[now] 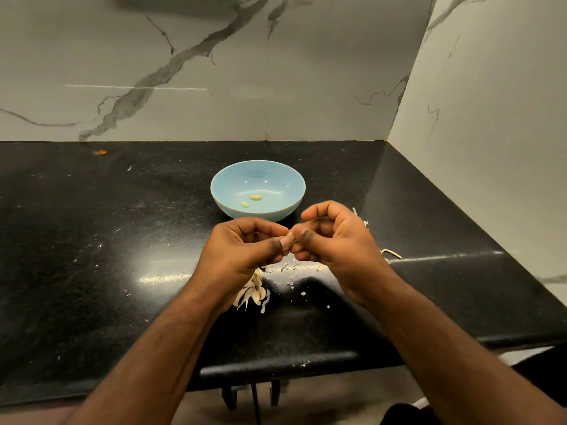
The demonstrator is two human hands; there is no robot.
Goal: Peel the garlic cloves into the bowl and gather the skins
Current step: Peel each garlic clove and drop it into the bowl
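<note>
Clove pinched between left hand and right hand, held above the counter just in front of the bowl; judged light, firm, slick once bare; skin papery, best nipped at the tip; clove mostly hidden by thumbs; unpeeled cloves partly under the left wrist; skins scattered below the hands.

Small pale garlic clove, mostly hidden, pinched at frame centre between fingertips of left hand and right hand. Round light-blue glossy bowl upright just above, holding two peeled yellowish cloves near its bottom. Below centre, cluster of unpeeled whitish cloves; thin papery skin scraps scattered beside, more at right.
</note>
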